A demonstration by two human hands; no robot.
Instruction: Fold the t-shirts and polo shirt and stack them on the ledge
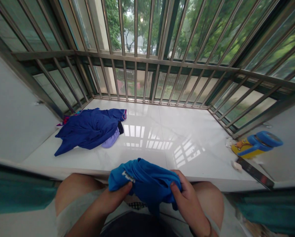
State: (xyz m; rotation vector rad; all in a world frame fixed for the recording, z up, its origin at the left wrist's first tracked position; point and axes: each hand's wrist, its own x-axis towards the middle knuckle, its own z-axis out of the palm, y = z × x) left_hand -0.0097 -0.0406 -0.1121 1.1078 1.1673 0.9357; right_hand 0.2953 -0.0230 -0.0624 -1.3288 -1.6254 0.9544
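A bright blue piece of clothing [147, 179], bunched up and with a small pale print on its left part, is held above my lap. My left hand [119, 196] grips its left end, thumb on top near the print and the other fingers hidden under the cloth. At the right end, my right hand [184, 192] pinches the fabric between thumb and fingers. Part of the cloth hangs down between the two hands. Its exact kind cannot be made out in these folds.
On the white marble sill [147, 131] lies a heap of dark blue clothing [90, 128] at the left, with a lilac cloth [111, 139] beneath. A blue and yellow bottle [257, 144] and a dark flat box [254, 172] are at the right. Metal bars [147, 59] line the window.
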